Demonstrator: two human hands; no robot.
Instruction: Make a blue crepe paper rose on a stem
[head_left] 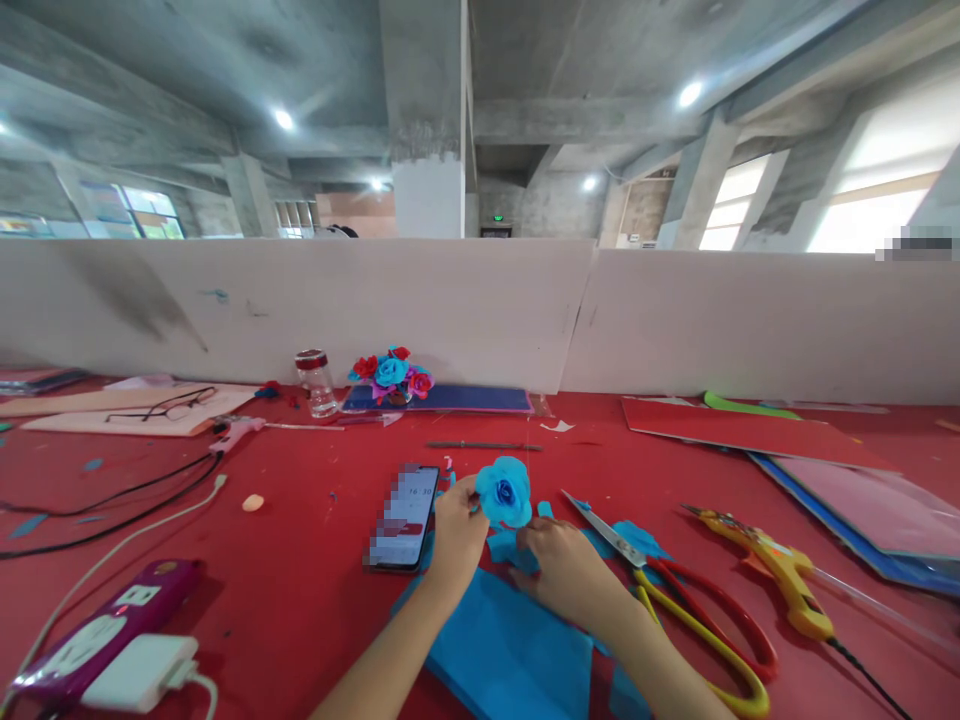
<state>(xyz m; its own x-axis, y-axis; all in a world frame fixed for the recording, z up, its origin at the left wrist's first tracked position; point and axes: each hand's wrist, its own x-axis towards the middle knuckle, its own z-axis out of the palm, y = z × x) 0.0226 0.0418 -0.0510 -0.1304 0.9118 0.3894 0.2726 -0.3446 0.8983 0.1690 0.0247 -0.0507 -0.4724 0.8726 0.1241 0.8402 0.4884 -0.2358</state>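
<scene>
A blue paper rose (505,492) is held upright just above the red table (300,560). My left hand (457,528) is closed on its left side, fingers pinching the petals. My right hand (559,565) is closed below and to the right of the flower, fingertips at its base over blue paper scraps (517,548). A blue paper sheet (510,655) lies under both forearms. Red-and-yellow scissors (675,590) lie just right of my right hand.
A phone (405,515) lies left of my left hand. A yellow glue gun (780,570) and coloured paper sheets (862,500) are at the right. A power strip (105,625), cables, glasses (161,405), a jar (315,382) and a small paper bouquet (391,375) stand at left and back.
</scene>
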